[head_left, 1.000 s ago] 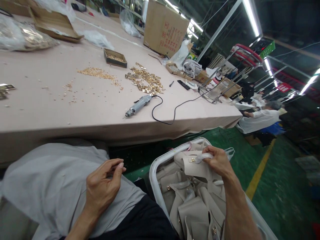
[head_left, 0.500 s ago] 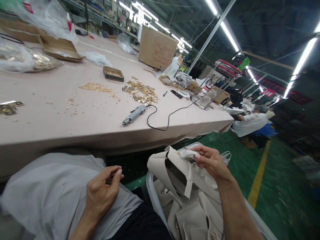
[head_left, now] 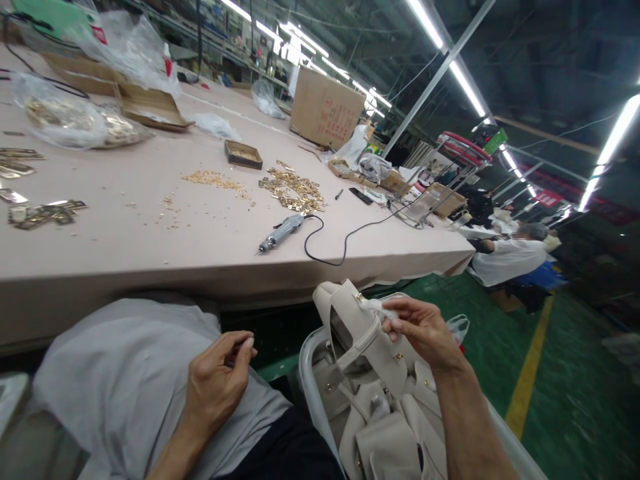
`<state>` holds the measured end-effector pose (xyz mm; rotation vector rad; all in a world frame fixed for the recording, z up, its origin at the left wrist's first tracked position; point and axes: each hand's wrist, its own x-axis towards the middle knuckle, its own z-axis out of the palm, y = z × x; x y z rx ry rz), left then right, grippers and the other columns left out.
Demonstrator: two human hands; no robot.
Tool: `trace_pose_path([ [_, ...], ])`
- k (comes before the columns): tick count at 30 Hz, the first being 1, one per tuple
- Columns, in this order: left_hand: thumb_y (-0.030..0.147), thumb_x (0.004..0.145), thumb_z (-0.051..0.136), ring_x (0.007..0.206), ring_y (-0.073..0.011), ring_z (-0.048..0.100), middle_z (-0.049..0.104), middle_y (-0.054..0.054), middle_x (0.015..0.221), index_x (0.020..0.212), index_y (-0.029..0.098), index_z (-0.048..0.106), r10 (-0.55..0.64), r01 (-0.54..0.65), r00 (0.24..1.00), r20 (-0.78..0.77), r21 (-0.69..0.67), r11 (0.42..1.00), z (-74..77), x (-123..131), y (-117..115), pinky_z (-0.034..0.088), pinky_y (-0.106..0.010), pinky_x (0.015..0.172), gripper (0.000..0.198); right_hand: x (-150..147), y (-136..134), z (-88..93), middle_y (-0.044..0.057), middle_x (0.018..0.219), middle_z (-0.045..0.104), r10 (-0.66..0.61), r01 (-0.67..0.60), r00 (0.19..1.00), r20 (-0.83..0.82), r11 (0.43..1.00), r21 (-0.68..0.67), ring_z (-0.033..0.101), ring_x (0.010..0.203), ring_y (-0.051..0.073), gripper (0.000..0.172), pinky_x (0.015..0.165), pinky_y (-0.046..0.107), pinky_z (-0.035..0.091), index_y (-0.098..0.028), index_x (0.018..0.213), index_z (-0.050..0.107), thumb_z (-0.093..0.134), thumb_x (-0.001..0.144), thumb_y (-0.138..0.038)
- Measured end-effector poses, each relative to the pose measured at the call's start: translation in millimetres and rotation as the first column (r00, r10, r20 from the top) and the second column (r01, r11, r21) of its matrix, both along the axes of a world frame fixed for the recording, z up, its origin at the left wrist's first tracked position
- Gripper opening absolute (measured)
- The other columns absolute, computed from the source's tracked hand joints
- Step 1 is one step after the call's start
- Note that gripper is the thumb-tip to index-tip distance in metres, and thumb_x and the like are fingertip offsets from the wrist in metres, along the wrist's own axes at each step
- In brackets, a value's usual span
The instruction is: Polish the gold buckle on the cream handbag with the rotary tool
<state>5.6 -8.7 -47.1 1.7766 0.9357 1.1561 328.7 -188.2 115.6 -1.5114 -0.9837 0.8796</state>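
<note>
1. Head view: a long pale pink tabletop fills the upper left of the frame, in a factory hall with strip lights and a green floor at right
2. On it lie an electric screwdriver with a black cord, a heap of gold fittings, a small tray and a cardboard box
3. Lower centre, the left hand rests on the lap, fingers pinched narrow
4. The right hand grips a beige handbag above a white bin of similar bags
5. Compared with half a second ago, the handbag is lifted higher and its flap now hangs closed
</note>
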Motion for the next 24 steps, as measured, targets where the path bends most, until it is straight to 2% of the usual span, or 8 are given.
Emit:
trace_pose_path([
  [4, 0.041, 0.094, 0.067, 0.072, -0.0228, 0.077, 0.078, -0.006, 0.086, 0.104, 0.019, 0.072, -0.107, 0.123, 0.991, 0.081, -0.224, 0.967, 0.0, 19.9, -10.0, 0.065, -0.031, 0.063, 0.024, -7.3, 7.7, -0.2, 0.007, 0.077, 0.074, -0.062, 0.069, 0.995, -0.083, 0.994, 0.089, 0.056, 0.049, 0.012, 0.033, 0.048, 0.024, 0.043, -0.020, 0.109, 0.077, 0.088, 0.080, -0.029],
  [6, 0.043, 0.091, 0.072, 0.082, -0.0247, 0.078, 0.077, -0.010, 0.103, 0.118, 0.017, 0.067, -0.182, 0.207, 0.977, 0.113, -0.288, 0.935, 3.3, 36.1, -22.9, 0.067, -0.033, 0.064, 0.038, -14.2, 13.9, 2.6, 0.005, 0.070, 0.071, -0.091, 0.107, 0.988, -0.127, 0.987, 0.119, 0.048, 0.042, 0.009, 0.030, 0.044, 0.022, 0.039, -0.021, 0.105, 0.078, 0.088, 0.079, -0.031],
  [10, 0.048, 0.077, 0.087, 0.137, -0.0368, 0.055, 0.050, -0.020, 0.153, 0.152, 0.020, 0.043, -0.262, 0.272, 0.960, 0.099, -0.099, 0.957, 21.9, 66.7, -40.0, 0.061, -0.050, 0.101, 0.092, -27.9, 25.3, 8.6, -0.003, 0.054, 0.055, -0.116, 0.152, 0.959, -0.258, 0.980, 0.125, 0.022, 0.034, 0.001, 0.018, 0.036, 0.016, 0.026, -0.022, 0.096, 0.078, 0.084, 0.083, -0.033],
  [12, 0.047, 0.077, 0.088, 0.148, -0.0383, 0.041, 0.040, -0.021, 0.161, 0.157, 0.020, 0.035, -0.301, 0.307, 0.944, 0.138, -0.025, 0.951, 34.4, 77.5, -32.6, 0.045, -0.056, 0.119, 0.100, -31.8, 29.4, 9.8, -0.006, 0.053, 0.047, -0.097, 0.136, 0.940, -0.327, 0.986, 0.099, 0.012, 0.036, 0.000, 0.016, 0.034, 0.013, 0.020, -0.022, 0.097, 0.077, 0.081, 0.085, -0.032],
  [14, 0.041, 0.078, 0.086, 0.146, -0.0370, 0.043, 0.045, -0.020, 0.157, 0.153, 0.019, 0.041, -0.380, 0.384, 0.909, 0.170, 0.013, 0.923, 44.4, 84.7, -16.2, 0.038, -0.056, 0.123, 0.090, -32.5, 33.7, 9.3, -0.008, 0.055, 0.040, -0.088, 0.131, 0.923, -0.374, 0.987, 0.092, 0.007, 0.039, 0.001, 0.016, 0.032, 0.012, 0.019, -0.022, 0.100, 0.076, 0.079, 0.088, -0.031],
  [18, 0.025, 0.076, 0.079, 0.110, -0.0304, 0.067, 0.069, -0.011, 0.118, 0.122, 0.019, 0.064, -0.501, 0.508, 0.859, 0.106, -0.050, 0.860, 44.4, 91.9, 13.5, 0.055, -0.046, 0.100, 0.048, -28.0, 44.3, 1.6, -0.008, 0.062, 0.038, -0.090, 0.160, 0.855, -0.511, 0.983, 0.094, 0.015, 0.038, 0.002, 0.010, 0.032, 0.008, 0.029, -0.020, 0.101, 0.073, 0.073, 0.091, -0.023],
  [21, 0.009, 0.066, 0.069, 0.097, -0.0276, 0.068, 0.069, -0.007, 0.105, 0.123, 0.020, 0.068, -0.619, 0.619, 0.785, 0.029, -0.091, 0.780, 27.9, 95.3, 16.8, 0.056, -0.040, 0.089, 0.058, -23.7, 51.4, -11.3, -0.008, 0.067, 0.044, -0.104, 0.190, 0.708, -0.698, 0.981, 0.047, 0.029, 0.037, 0.001, 0.014, 0.035, 0.004, 0.036, -0.018, 0.107, 0.068, 0.065, 0.095, -0.012],
  [24, 0.002, 0.058, 0.060, 0.104, -0.0295, 0.066, 0.068, -0.009, 0.113, 0.124, 0.020, 0.070, -0.704, 0.694, 0.710, 0.017, -0.183, 0.696, 11.2, 98.3, 12.5, 0.054, -0.039, 0.092, 0.070, -17.7, 55.7, -28.0, -0.007, 0.070, 0.049, -0.082, 0.204, 0.541, -0.837, 0.978, 0.037, 0.043, 0.041, 0.002, 0.024, 0.036, 0.006, 0.041, -0.018, 0.115, 0.063, 0.055, 0.097, -0.003],
])
